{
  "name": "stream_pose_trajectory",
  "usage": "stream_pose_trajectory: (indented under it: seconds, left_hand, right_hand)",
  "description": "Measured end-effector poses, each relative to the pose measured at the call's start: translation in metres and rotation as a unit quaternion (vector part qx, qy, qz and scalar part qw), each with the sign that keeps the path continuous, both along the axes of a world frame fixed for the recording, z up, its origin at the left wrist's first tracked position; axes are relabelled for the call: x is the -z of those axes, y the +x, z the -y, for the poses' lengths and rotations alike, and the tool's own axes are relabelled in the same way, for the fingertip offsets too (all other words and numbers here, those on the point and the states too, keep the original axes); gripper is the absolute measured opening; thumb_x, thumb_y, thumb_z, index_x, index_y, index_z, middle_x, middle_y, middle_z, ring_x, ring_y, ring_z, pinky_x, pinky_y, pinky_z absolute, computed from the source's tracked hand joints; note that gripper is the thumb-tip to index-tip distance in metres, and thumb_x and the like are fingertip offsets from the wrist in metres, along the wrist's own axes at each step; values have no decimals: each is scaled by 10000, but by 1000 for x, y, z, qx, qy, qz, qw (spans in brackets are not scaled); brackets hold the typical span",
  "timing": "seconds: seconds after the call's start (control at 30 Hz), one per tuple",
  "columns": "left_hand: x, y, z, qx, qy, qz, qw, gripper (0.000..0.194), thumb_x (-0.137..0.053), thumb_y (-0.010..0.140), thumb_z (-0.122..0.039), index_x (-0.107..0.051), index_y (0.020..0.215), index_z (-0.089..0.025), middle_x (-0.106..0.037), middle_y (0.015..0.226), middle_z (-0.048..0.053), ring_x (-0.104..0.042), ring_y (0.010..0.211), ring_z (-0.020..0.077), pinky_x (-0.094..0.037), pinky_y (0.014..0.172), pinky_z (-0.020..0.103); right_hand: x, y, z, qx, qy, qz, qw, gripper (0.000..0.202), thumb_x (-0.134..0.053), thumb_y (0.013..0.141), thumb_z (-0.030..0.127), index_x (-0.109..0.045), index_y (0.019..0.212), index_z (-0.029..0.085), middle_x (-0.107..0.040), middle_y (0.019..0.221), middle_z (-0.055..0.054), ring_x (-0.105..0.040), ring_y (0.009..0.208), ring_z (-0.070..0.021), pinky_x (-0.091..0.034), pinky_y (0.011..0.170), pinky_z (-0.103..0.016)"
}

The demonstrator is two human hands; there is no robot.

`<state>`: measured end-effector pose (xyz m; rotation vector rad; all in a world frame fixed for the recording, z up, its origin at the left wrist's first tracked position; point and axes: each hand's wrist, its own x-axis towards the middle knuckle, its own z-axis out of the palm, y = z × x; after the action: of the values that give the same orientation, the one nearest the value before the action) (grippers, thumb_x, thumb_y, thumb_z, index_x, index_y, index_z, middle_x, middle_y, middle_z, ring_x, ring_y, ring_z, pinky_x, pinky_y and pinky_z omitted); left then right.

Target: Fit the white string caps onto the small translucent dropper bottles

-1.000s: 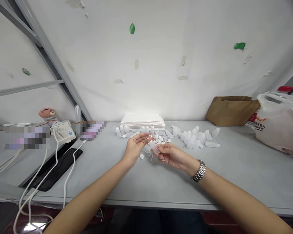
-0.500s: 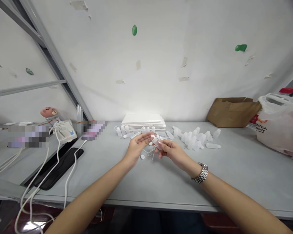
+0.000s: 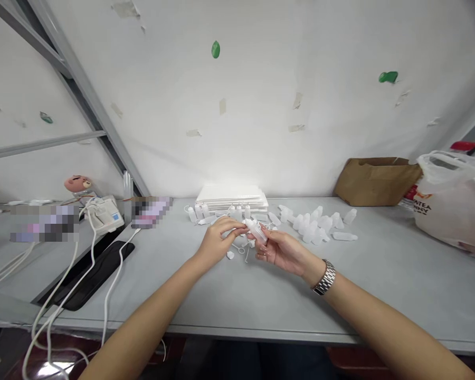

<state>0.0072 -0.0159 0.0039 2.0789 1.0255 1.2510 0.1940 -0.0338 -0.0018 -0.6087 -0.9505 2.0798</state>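
A small translucent plastic dropper bottle (image 3: 257, 233) is tilted between my hands, its white top pointing up and left. My right hand (image 3: 284, 251) grips the bottle's body with thumb and fingers. At the top end, my left hand (image 3: 218, 240) has its thumb and fingertips pinched together; they touch the bottle's tip. Just below lie loose white pieces, among them a small cap (image 3: 230, 255) and a ring with a stem (image 3: 241, 250). Several similar bottles (image 3: 324, 224) lie in a pile to the right, and capped bottles (image 3: 199, 212) stand behind my left hand.
Behind the hands is a stack of white sheets or flat boxes (image 3: 231, 194) against the wall. A cardboard box (image 3: 376, 182) and a white plastic bag (image 3: 455, 203) occupy the right. On the left are a phone (image 3: 152, 211), white cables (image 3: 116, 274) and a black tray-like item (image 3: 97, 277).
My right hand has turned so more of the bottle's body shows, and its fingers have shifted along it. My left fingers have closed in and drawn slightly left and lower.
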Motion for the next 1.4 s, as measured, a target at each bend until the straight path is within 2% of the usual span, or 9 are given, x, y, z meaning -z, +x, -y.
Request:
stream_pose_trajectory:
  seconds: [0.27,0.53,0.67,0.8,0.9,1.03,1.17,1.27,1.4]
  left_hand:
    - [1,1,0,-19,135,-96,986,174,-452,833,-147,-607,768,-191,-627,698,18,-518,706,146,-418,683,296]
    - [12,1,1,-57,368,-200,906,237,-409,775,-10,-566,880,-154,-618,757,62,-503,750,175,-424,683,329]
    - [11,1,2,-30,361,-171,916,236,-401,787,-16,-565,870,-165,-622,760,57,-518,746,166,-429,678,322]
    - [5,2,4,0,240,-82,967,181,-433,825,-91,-582,842,-192,-619,742,35,-530,714,146,-436,674,305]
    - [1,4,7,-14,135,-31,990,106,-531,799,-185,-600,871,-222,-618,842,34,-546,814,158,-440,739,315]
    - [-4,7,9,-34,67,51,996,309,-654,702,-266,-589,1004,-255,-557,1037,51,-505,1003,193,-436,822,332]
    - [-7,8,13,-37,5,125,992,356,-709,635,-292,-599,970,-239,-559,981,40,-538,921,181,-443,787,312]
    - [-7,8,14,-22,-53,140,988,259,-680,660,-352,-632,870,-209,-594,889,36,-552,852,175,-435,774,303]
    - [-5,8,12,23,-153,164,974,409,-442,802,-496,-671,854,-161,-642,868,74,-565,845,191,-430,798,334]
  right_hand:
    - [-5,-6,4,87,116,163,976,264,-640,728,382,-614,682,124,-552,607,-6,-435,525,-76,-330,565,-239]
    - [-5,-9,9,72,29,51,996,238,-649,729,305,-560,596,128,-486,549,27,-385,505,-57,-346,568,-230]
    - [-5,-8,8,56,-16,7,998,164,-670,706,248,-556,655,142,-486,584,35,-358,493,-48,-355,547,-222]
    - [-12,-4,7,66,106,79,989,223,-598,769,317,-562,630,146,-478,575,28,-404,523,-69,-384,591,-249]
    - [-17,-1,9,172,250,227,925,182,-572,785,344,-603,768,166,-559,684,-6,-497,632,-117,-407,632,-274]
    - [-14,1,14,319,443,360,756,171,-552,808,296,-580,954,211,-606,884,-43,-538,806,-175,-427,721,-320]
    - [-7,1,15,351,583,396,616,192,-513,839,219,-536,1030,226,-622,921,-59,-544,858,-200,-420,763,-368]
    - [-5,1,14,370,632,405,548,228,-513,836,165,-514,1055,229,-636,923,-56,-549,857,-203,-405,766,-380]
    - [-7,0,15,375,659,408,509,247,-504,834,123,-509,1060,223,-644,888,-53,-557,807,-188,-396,734,-363]
